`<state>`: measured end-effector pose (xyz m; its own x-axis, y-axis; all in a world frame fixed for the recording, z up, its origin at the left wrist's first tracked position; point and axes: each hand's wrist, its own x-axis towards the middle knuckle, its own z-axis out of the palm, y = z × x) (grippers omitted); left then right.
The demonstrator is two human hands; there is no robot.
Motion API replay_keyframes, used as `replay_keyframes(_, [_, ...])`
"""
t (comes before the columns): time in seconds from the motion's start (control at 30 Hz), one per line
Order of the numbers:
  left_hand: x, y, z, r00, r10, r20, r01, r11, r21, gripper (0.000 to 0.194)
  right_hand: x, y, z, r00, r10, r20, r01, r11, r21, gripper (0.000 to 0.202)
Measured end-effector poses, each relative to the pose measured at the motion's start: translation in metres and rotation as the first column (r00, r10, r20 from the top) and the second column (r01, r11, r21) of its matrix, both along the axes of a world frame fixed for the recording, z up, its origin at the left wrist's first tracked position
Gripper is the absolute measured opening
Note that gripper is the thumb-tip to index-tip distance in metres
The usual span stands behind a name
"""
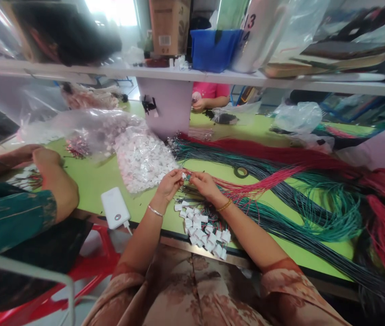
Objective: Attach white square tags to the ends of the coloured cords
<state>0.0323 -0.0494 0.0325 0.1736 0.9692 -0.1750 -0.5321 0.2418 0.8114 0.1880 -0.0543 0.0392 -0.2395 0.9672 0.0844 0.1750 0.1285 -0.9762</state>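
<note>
Near the middle of the green table, my left hand [171,184] pinches a small white connector [183,175] between thumb and fingers. Close beside it on the right, my right hand [206,184] is closed on the end of a thin wire, which seems to be red; the fingers partly hide it. Pink-red wires [263,182] run off to the right from behind that hand. Below my hands, at the table's front edge, lies a pile of white connectors [206,230] with wires attached. A clear bag of white connectors [144,156] rests just left of my hands.
A white power bank [115,208] with a cable lies at the front left. Black tape [241,172] sits among bundles of green wires [331,213] and dark red wires [280,154]. A co-worker's arm [56,181] is at the left. A shelf [117,71] crosses overhead, holding a blue bin [212,50].
</note>
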Motion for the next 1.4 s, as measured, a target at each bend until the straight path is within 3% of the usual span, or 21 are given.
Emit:
replay_keyframes(0.17, [0.003,-0.005,0.004,0.996,-0.009,-0.094,0.012,1.0,0.027,0.031,-0.001,0.0,0.002,0.981,0.025,-0.191,-0.083,0.951,-0.299,0.03])
replay_keyframes(0.27, [0.007,-0.008,0.006,0.985,0.033,-0.167,-0.018,0.996,0.086,0.033,-0.001,0.0,0.0,0.969,-0.004,-0.246,-0.086,0.932,-0.353,0.032])
replay_keyframes(0.47, [0.007,-0.007,0.002,0.965,0.1,-0.242,-0.089,0.994,0.056,0.035,-0.001,0.001,-0.007,1.0,-0.003,-0.016,0.003,1.0,0.0,0.027])
replay_keyframes(0.63, [0.005,-0.006,0.0,0.945,0.095,-0.314,-0.079,0.995,0.062,0.029,-0.004,-0.002,-0.014,0.983,-0.02,0.183,0.002,0.995,0.1,0.027])
replay_keyframes(0.77, [-0.008,-0.004,0.001,0.933,0.004,-0.36,0.0,1.0,0.01,0.026,0.005,0.005,-0.013,0.945,0.052,0.324,-0.117,0.976,0.185,0.029])
replay_keyframes(0.87, [-0.021,-0.002,0.004,0.901,-0.064,-0.43,0.076,0.997,0.01,0.024,0.015,0.017,-0.012,0.824,-0.018,0.566,-0.149,0.957,0.248,0.022])
replay_keyframes(0.97, [-0.03,0.0,0.004,0.871,-0.062,-0.488,0.088,0.996,0.031,0.022,0.019,0.025,-0.015,0.602,-0.093,0.793,-0.18,0.952,0.249,0.019])
replay_keyframes(1.03, [-0.032,0.0,0.002,0.86,-0.061,-0.507,0.091,0.995,0.035,0.022,0.018,0.027,-0.02,0.504,-0.116,0.856,-0.214,0.943,0.254,0.023])
replay_keyframes(1.1, [-0.032,0.0,0.001,0.853,-0.066,-0.518,0.096,0.995,0.031,0.023,0.017,0.027,-0.025,0.462,-0.122,0.878,-0.263,0.927,0.267,0.024])
replay_keyframes(1.2, [-0.03,0.001,0.0,0.854,-0.073,-0.516,0.1,0.995,0.024,0.024,0.02,0.028,-0.03,0.471,-0.123,0.874,-0.292,0.913,0.285,0.022])
replay_keyframes(1.4, [-0.028,0.001,0.001,0.869,-0.092,-0.487,0.11,0.994,0.009,0.028,0.032,0.032,-0.03,0.653,-0.121,0.748,-0.221,0.914,0.341,0.018])
